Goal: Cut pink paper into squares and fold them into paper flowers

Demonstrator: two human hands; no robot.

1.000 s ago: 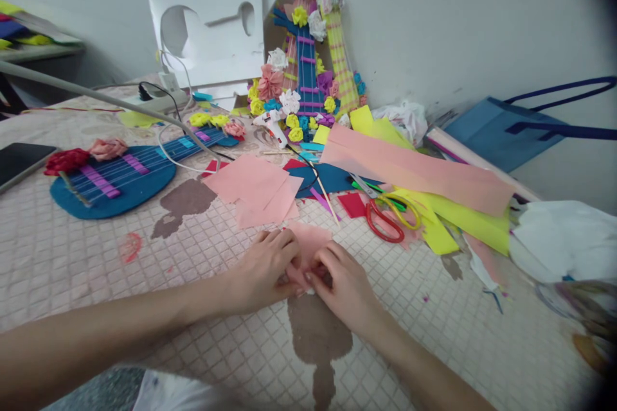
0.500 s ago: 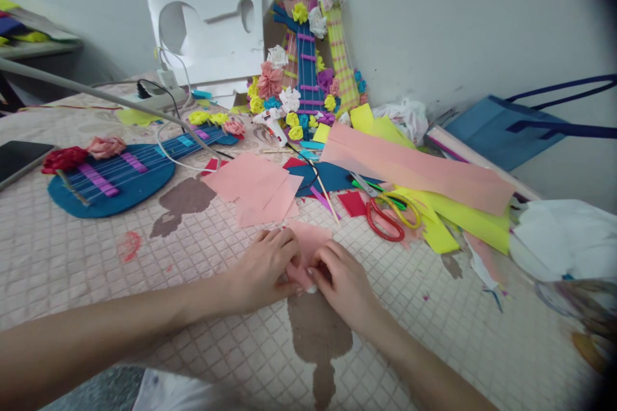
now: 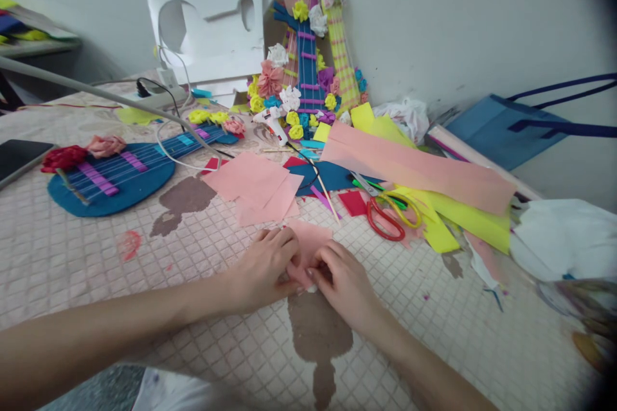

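My left hand (image 3: 260, 270) and my right hand (image 3: 344, 286) meet at the middle of the table, fingers curled and pinching a small pink paper piece (image 3: 311, 241) between them. The near part of the paper is hidden under my fingers. Just beyond lies a loose stack of pink paper squares (image 3: 255, 186).
Red-handled scissors (image 3: 385, 218) lie to the right beside long pink and yellow paper strips (image 3: 419, 173). A blue paper guitar (image 3: 116, 173) with paper roses lies at left, a phone (image 3: 19, 157) beyond it. A glue gun (image 3: 270, 122), upright decorated guitars (image 3: 308, 58) and a blue bag (image 3: 511, 131) stand at the back.
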